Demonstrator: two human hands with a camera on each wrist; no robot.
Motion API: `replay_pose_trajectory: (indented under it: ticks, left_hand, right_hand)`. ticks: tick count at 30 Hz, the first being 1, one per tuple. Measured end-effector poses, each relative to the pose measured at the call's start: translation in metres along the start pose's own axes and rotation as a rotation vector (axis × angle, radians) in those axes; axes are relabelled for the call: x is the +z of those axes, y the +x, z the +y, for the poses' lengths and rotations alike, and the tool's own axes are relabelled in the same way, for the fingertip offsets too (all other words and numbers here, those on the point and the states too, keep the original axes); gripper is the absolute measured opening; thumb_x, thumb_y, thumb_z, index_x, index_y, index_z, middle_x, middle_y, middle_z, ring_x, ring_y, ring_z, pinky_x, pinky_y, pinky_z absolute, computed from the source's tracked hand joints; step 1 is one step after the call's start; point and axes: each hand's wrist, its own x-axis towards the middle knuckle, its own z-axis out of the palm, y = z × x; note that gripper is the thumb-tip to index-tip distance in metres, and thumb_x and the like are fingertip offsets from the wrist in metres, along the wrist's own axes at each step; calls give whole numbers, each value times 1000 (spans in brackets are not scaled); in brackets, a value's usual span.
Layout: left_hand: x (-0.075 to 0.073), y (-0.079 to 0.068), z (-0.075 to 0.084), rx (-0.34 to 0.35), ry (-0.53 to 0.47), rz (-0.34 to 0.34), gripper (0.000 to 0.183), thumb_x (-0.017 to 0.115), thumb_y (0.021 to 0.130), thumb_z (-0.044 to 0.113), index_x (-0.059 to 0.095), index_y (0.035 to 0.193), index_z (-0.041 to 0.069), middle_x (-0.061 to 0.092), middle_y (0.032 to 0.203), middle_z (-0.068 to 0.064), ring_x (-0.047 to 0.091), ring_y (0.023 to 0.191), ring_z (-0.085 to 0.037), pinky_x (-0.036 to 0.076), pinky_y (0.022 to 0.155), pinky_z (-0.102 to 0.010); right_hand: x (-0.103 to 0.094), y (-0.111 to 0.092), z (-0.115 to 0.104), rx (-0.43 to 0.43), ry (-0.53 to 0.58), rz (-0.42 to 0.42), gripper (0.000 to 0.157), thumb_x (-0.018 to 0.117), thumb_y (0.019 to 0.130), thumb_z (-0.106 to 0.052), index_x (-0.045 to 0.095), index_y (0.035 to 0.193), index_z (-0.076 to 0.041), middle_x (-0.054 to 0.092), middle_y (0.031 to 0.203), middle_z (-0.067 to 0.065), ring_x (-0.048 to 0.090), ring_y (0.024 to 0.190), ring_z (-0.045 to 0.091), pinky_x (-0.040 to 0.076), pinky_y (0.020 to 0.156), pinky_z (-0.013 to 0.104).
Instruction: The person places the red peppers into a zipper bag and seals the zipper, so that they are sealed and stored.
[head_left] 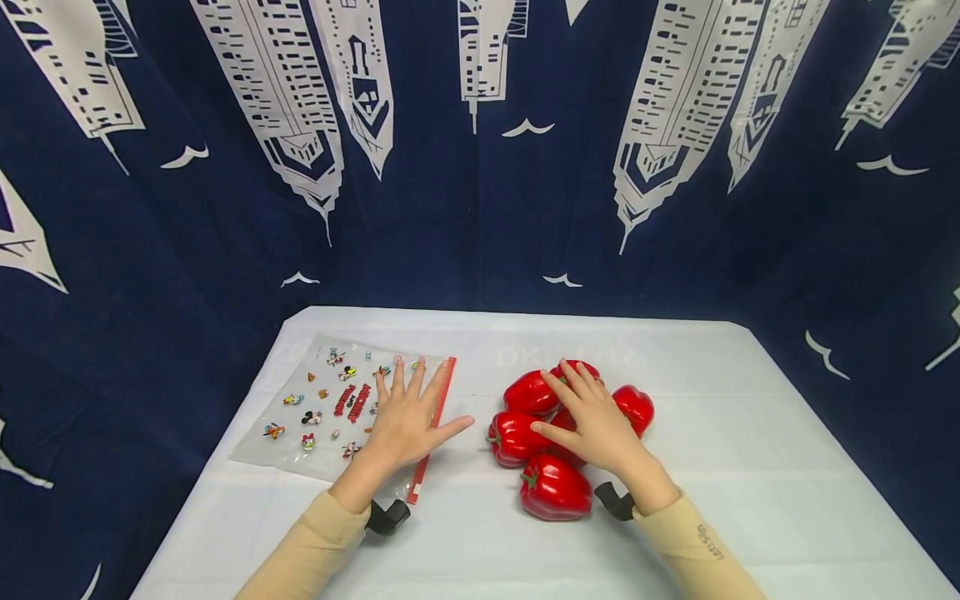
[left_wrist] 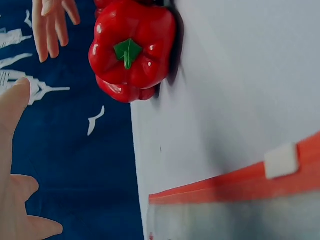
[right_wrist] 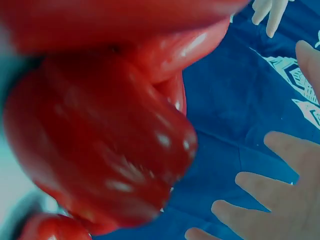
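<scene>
A clear zip bag (head_left: 322, 417) with cartoon prints and a red zip strip (head_left: 422, 477) lies flat on the left of the table. My left hand (head_left: 405, 427) hovers over its right side, fingers spread, holding nothing. Several shiny red bell peppers sit clustered right of the bag; one (head_left: 555, 490) is at the front and another (head_left: 635, 407) at the right. Above the cluster, my right hand (head_left: 600, 427) has its fingers spread and grips nothing, partly covering the middle pepper (head_left: 564, 421). A green stem (left_wrist: 128, 52) shows on one pepper in the left wrist view.
A white cloth covers the table (head_left: 750, 467). Behind it hangs a dark blue curtain (head_left: 480, 217) with white building prints. Black straps (head_left: 388, 517) sit at both wrists.
</scene>
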Motion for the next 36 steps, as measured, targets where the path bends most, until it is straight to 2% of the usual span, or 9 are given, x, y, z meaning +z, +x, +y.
replay_pose_trajectory:
  ticks: [4, 8, 14, 20, 27, 36]
  left_hand:
    - [4, -3, -4, -46, -88, 21, 90, 41, 81, 75, 22, 150, 21, 24, 151, -18, 5, 139, -42, 4, 104, -66]
    - [9, -5, -8, -91, -199, 71, 89, 49, 81, 70, 28, 148, 15, 29, 149, -16, 18, 138, -39, 16, 105, -63]
    - [16, -11, -13, -152, -340, 139, 81, 61, 81, 57, 39, 143, 10, 41, 142, -16, 35, 131, -36, 27, 103, -57]
    - [26, -17, -16, -255, -430, 180, 68, 65, 81, 49, 50, 133, 8, 51, 132, -16, 47, 121, -34, 36, 95, -56]
    - [45, -24, -21, -325, -487, 206, 60, 69, 80, 44, 56, 126, 9, 60, 120, -10, 60, 101, -26, 46, 81, -46]
    - [60, -28, -26, -383, -632, 218, 53, 74, 79, 35, 59, 122, 8, 63, 115, -8, 61, 96, -24, 49, 81, -41]
  right_hand:
    - [7, 1, -1, 16, 88, 45, 82, 72, 77, -48, 39, 143, -13, 33, 147, 13, 31, 133, 34, 37, 93, 61]
    - [12, 0, -1, 35, 208, 82, 80, 74, 76, -46, 40, 141, -14, 36, 145, 12, 38, 128, 32, 44, 88, 57]
    - [15, -1, 0, 47, 411, 88, 76, 78, 75, -35, 42, 139, -19, 40, 142, 8, 41, 125, 30, 46, 86, 55]
    - [22, -2, 4, 11, 523, 63, 71, 78, 75, -34, 46, 137, -17, 44, 137, 3, 42, 123, 26, 46, 87, 53]
    - [37, -6, 3, -12, 511, 76, 65, 80, 74, -32, 52, 131, -20, 50, 132, 0, 50, 113, 24, 49, 85, 49]
    - [51, -10, -1, -68, 515, 202, 59, 81, 73, -28, 56, 126, -20, 53, 127, -5, 50, 115, 15, 49, 86, 46]
